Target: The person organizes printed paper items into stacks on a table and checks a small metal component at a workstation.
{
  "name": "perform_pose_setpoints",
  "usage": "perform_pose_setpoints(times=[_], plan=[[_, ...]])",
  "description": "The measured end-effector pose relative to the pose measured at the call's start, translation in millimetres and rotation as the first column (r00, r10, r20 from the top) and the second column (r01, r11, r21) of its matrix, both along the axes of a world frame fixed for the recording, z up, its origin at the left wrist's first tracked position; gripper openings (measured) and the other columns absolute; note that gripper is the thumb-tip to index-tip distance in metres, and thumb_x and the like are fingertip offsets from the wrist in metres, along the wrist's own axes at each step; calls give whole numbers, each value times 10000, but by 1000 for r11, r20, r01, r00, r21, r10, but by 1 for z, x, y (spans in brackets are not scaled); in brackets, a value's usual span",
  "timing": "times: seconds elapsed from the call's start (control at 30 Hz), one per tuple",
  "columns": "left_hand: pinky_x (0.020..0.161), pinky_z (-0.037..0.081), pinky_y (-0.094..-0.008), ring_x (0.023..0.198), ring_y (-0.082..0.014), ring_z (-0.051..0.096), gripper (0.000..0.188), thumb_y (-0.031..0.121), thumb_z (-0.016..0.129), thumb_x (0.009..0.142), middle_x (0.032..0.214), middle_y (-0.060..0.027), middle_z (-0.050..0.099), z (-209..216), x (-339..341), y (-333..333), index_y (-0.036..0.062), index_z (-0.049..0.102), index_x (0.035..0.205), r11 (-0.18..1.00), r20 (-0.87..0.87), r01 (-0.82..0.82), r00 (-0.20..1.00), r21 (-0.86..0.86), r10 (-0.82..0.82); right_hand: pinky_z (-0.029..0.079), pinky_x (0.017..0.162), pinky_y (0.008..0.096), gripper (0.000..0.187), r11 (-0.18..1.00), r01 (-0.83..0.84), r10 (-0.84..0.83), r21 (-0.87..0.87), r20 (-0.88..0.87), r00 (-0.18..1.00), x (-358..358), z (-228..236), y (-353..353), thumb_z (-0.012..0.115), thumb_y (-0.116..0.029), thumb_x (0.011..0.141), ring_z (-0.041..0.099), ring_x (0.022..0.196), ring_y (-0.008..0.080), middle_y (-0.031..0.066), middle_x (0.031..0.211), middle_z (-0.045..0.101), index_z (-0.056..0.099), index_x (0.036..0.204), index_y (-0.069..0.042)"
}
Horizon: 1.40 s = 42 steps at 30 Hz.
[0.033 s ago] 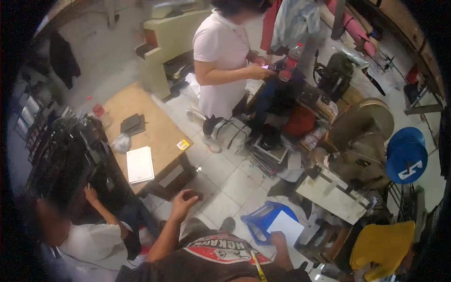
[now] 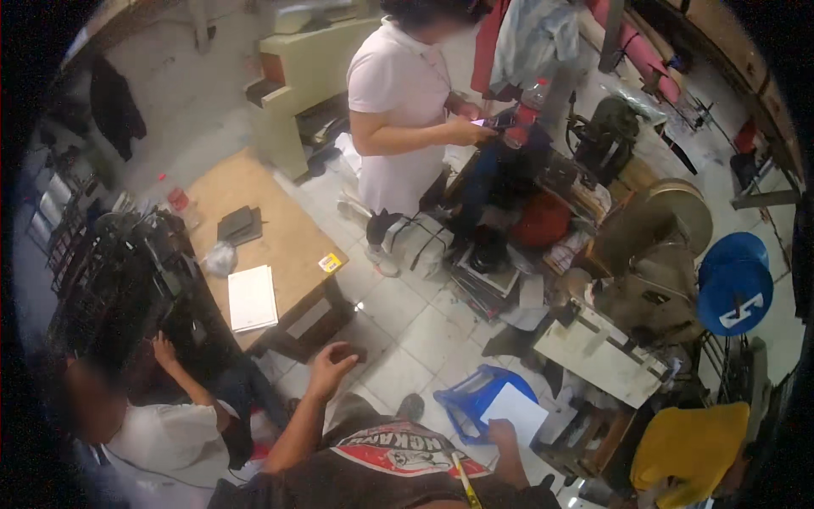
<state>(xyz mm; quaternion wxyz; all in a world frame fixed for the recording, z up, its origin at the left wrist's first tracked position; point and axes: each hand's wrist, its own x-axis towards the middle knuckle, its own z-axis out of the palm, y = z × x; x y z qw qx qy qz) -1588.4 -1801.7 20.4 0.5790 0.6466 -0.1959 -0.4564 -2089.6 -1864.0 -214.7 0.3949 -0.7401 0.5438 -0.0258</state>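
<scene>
left hand [image 2: 332,360] open, fingers spread, over tile floor [image 2: 407,327] | right hand [image 2: 500,434] grip unclear, touching white paper [image 2: 515,411] on blue stool [image 2: 471,399] at 5 o'clock

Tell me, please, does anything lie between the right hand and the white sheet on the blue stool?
Nothing visible does. The right hand is already at the near edge of the white sheet, which lies on the blue stool. The left hand is raised apart, over the floor.

Left hand [image 2: 329,366] raised above the floor, just right of the bench [image 2: 280,229]. On the bench, a notebook [image 2: 252,298], nearest the hand. Right hand [image 2: 502,434] touching a sheet of paper [image 2: 515,411] atop a stool [image 2: 471,399]. Beyond, a standing person [image 2: 398,102].
</scene>
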Motion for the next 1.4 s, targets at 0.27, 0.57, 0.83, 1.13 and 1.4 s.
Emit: perform_pose_setpoints(times=[0.27,0.57,0.83,1.13,1.4], plan=[[747,491,-274,866,-162,586,390,67,698,775,985,-105,603,-22,-10,-34,-34,541,1117,1000,-10,-5,1000,-12,5,410,398,278,258,800,355,-415,484,18,910,13,16,-1,590,-257,810,519,445,143,40,559,567,652,742,-15],[769,501,-289,865,-183,605,426,64,697,775,1012,-125,606,-9,2,-70,-34,511,1146,997,-71,61,995,-37,-63,449,446,287,312,884,302,-305,356,-50,951,10,-28,-8,637,-281,804,562,496,160,73,614,606,655,835,28],[779,494,-286,906,-180,591,429,64,700,766,1007,-117,605,-8,30,-83,-33,519,1142,998,12,68,998,-10,-68,475,472,299,353,786,478,-537,392,48,843,71,37,-35,650,-274,810,603,557,179,109,699,618,585,952,43],[773,487,-274,902,-165,576,427,109,726,750,970,-94,608,-13,48,-87,-21,561,1122,996,103,84,991,32,-87,490,471,311,323,757,490,-532,432,-27,846,83,30,-42,649,-272,817,604,548,176,104,676,619,619,873,45],[757,483,-272,886,-156,576,422,124,717,762,975,-88,608,-20,46,-85,-9,560,1131,993,41,108,993,40,-109,505,507,313,346,971,202,-221,126,169,960,61,25,-38,646,-279,807,611,550,181,118,706,644,637,909,51]])
